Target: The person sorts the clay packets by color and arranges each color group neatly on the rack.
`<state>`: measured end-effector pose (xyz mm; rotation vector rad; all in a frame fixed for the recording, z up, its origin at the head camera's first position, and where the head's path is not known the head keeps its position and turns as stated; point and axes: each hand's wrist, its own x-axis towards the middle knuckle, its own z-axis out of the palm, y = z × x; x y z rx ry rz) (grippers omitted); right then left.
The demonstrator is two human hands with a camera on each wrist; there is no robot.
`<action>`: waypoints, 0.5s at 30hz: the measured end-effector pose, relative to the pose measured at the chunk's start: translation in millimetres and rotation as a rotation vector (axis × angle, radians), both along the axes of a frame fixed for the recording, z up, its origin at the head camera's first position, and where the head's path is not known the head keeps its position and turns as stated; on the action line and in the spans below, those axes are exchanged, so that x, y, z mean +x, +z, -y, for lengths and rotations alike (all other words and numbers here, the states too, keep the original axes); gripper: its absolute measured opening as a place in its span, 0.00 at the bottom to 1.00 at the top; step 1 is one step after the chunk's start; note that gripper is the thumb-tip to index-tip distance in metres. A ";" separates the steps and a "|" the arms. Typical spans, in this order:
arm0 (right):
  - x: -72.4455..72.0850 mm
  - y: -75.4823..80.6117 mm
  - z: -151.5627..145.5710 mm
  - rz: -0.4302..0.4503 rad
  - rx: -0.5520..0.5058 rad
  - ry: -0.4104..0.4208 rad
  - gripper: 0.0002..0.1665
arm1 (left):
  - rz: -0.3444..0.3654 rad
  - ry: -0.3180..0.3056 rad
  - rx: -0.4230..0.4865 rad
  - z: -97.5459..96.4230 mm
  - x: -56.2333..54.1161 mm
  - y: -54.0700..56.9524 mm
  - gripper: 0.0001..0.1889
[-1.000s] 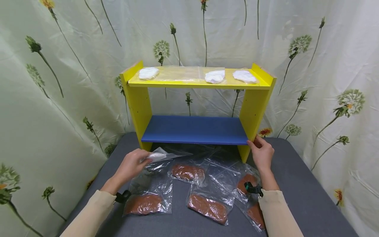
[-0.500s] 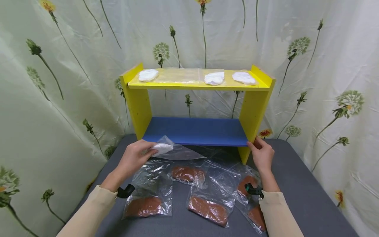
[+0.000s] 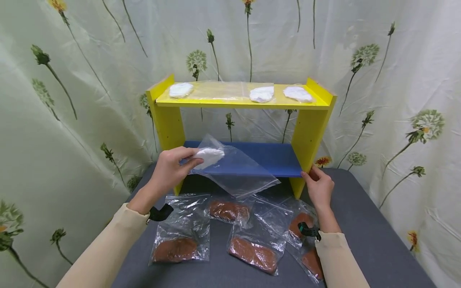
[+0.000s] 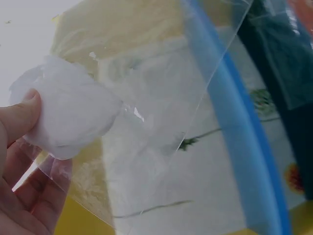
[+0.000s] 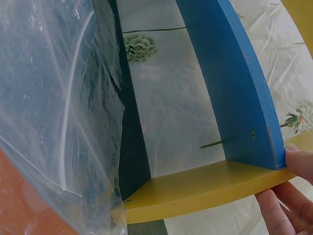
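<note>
My left hand [image 3: 175,168] pinches a clear plastic bag [image 3: 239,172] at the white, soft-looking wad [image 3: 209,157] inside it, thumb on one face and fingers behind. The bag's loose part hangs to the right, in front of the blue shelf board [image 3: 263,154]. In the left wrist view the white wad [image 4: 73,105] sits under the thumb. My right hand [image 3: 319,187] grips the yellow side panel [image 3: 309,140] of the shelf unit. Its thumb lies at the blue board's front corner, and its fingers [image 5: 274,208] press the panel's outer face.
Three white bagged wads, one of them a flat white bundle [image 3: 261,94], lie on the yellow top board [image 3: 216,105]. Several clear zip bags with reddish-brown slabs [image 3: 252,254] lie on the dark grey table [image 3: 363,224]. A flowered curtain [image 3: 396,80] hangs behind.
My left hand has risen and moved right with the bag, from below the blue board's front edge to in front of the board. My right hand keeps its grip on the side panel.
</note>
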<state>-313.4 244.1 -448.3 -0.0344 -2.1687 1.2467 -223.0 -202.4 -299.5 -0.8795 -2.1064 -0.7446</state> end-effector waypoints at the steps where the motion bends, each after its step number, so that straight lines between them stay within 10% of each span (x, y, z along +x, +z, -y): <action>1: -0.1 0.2 0.3 0.001 0.000 0.000 0.27 | -0.004 -0.009 0.011 -2.2 -1.2 5.0 0.14; 8: -1.2 1.5 3.1 0.005 -0.023 0.021 0.27 | -0.054 -0.044 0.092 -15.0 -12.5 38.7 0.12; 15: 0.4 0.2 0.3 -0.004 -0.023 0.013 0.26 | 0.044 -0.078 0.237 -31.8 -23.6 71.6 0.12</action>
